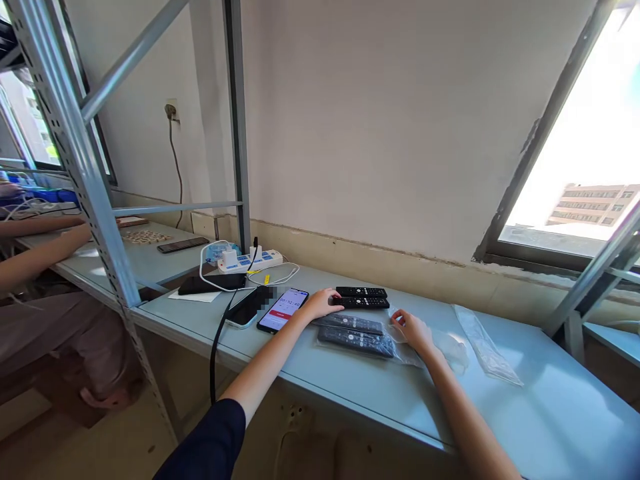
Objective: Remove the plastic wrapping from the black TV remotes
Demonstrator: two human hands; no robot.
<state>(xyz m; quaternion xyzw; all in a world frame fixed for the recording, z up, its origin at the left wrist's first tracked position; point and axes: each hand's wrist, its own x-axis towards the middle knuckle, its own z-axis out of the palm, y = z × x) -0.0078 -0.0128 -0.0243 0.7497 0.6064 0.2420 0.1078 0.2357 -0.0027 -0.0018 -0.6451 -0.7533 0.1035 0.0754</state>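
My left hand (323, 305) has its fingers closed about the left end of a black remote control (367, 303). Just behind that lies another black remote control (367, 292), side by side with it. In front of them are two remotes in clear plastic sleeves, a farther wrapped remote (353, 324) and a nearer wrapped remote (355, 341). My right hand (414, 330) is to the right of these, fingers bent and pinched at a crumpled clear plastic bag (450, 350). Part of that bag is hidden under the hand.
A phone with a lit timer (284, 310), a dark phone (247, 307) and a black phone-like slab (210, 283) lie left. Behind them is a white power strip (267, 260) with cables. A flat plastic sleeve (485, 347) lies right. Another person's arm (47, 257) rests beyond the metal post (100, 200).
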